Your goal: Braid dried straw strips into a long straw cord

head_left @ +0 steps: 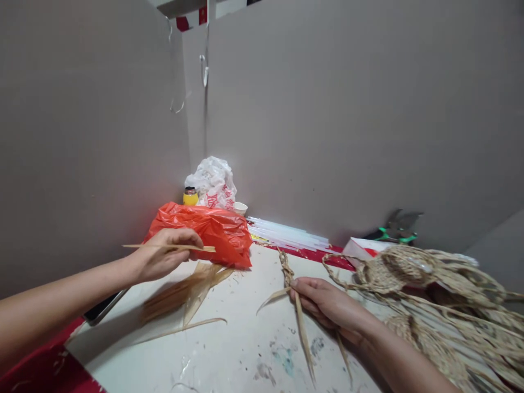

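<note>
1. A short braid (pixel 286 266) was held above or on the white board (pixel 237 344), a little to the right of the scene's middle; whether the board was touched by it could not be told.
2. Its long axis was directed from far to near, and its far end was leaned slightly to the left.
3. From its near end two loose strands (pixel 303 330) were let out: a shorter one was pointed to the near left, a longer one to the near side, slightly right.
4. The braid was tan, dry and rather knotty; the strands were flat, smooth and narrowed to thin tips.
5. The right hand (pixel 327 304) was closed, and the braid's near end was pinched between thumb and fingers.
6. The left hand (pixel 159 265) was half curled; a thin, straw-coloured strip (pixel 164 246) was gripped in it, laid almost level from left to right.
7. Below the left hand, a pile of husks (pixel 176 295) was spread, with a red bag (pixel 204 226) placed on its far side.
8. At the right, plaited cords (pixel 442 284) were heaped.
</note>
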